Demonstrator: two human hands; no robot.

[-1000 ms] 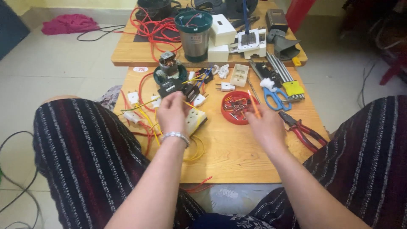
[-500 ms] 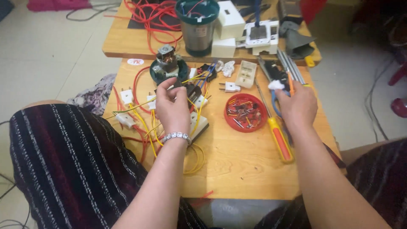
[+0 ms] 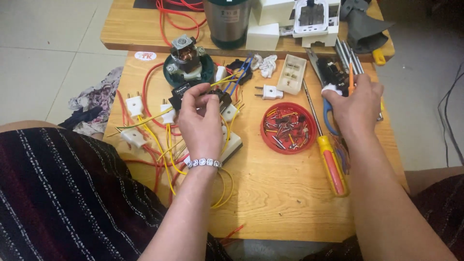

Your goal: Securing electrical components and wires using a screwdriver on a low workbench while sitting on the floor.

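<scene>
My left hand point(image 3: 200, 121), with a bead bracelet at the wrist, pinches a small black switch part point(image 3: 191, 92). Yellow and blue wires run from that part. It is held just in front of a small electric motor point(image 3: 186, 60) on a green base. My right hand point(image 3: 357, 104) lies over a pile of tools at the table's right side. Its fingers are closed around a thin orange tool point(image 3: 351, 77) that sticks up between them. Blue-handled scissors point(image 3: 327, 118) lie partly under this hand.
A red dish point(image 3: 288, 126) of screws sits mid-table, with a yellow and red screwdriver point(image 3: 331, 164) beside it. White plugs point(image 3: 134, 104) and red and yellow wires clutter the left. A steel jar point(image 3: 227, 19) and white boxes point(image 3: 309, 17) stand on the far table point(image 3: 130, 29).
My right hand has left the red dish and moved right onto the tool pile. The left hand has stayed at the black part, and the view has come closer.
</scene>
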